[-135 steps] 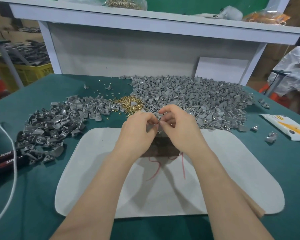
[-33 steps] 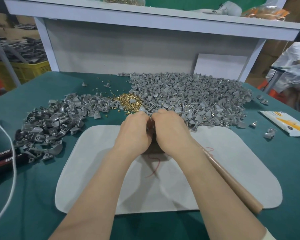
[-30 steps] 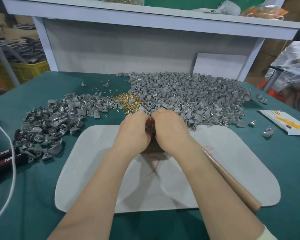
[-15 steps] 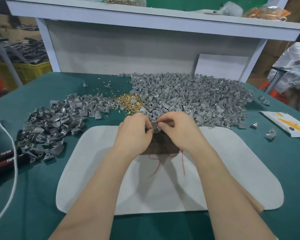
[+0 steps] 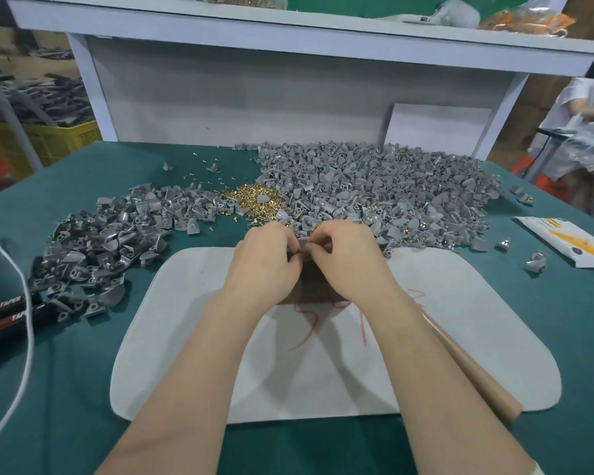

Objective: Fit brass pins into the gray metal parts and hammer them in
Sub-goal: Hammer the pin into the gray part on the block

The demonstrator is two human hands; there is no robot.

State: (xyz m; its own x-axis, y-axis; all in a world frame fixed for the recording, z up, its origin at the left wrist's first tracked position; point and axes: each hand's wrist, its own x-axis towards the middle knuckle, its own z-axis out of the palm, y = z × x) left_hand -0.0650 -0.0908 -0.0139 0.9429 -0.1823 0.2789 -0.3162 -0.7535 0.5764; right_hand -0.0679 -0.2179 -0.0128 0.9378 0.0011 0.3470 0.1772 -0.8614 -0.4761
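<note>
Two hands meet over the white mat (image 5: 460,320), mid-frame.
The left hand (image 5: 264,265) and right hand (image 5: 348,260) pinch one gray part (image 5: 303,242) between fingertips; brass pins (image 5: 254,199) lie heaped just above.

Green-covered table (image 5: 83,389), pretty packed. 1 big white mat (image 5: 460,337) sits at the near middle. Behind it on the right there's a huge heap of light gray parts (image 5: 391,186), and off to the left a second, darker heap (image 5: 110,241). Between the 2 heaps is a little pile of brass pins (image 5: 254,198), with a few strays scattered farther back. Far left edge: 2 black tool handles (image 5: 11,310) with a white cord (image 5: 24,341) crossing them. Right side has a white-and-orange packet (image 5: 570,241) and some loose gray parts (image 5: 535,260) just beside it.
</note>
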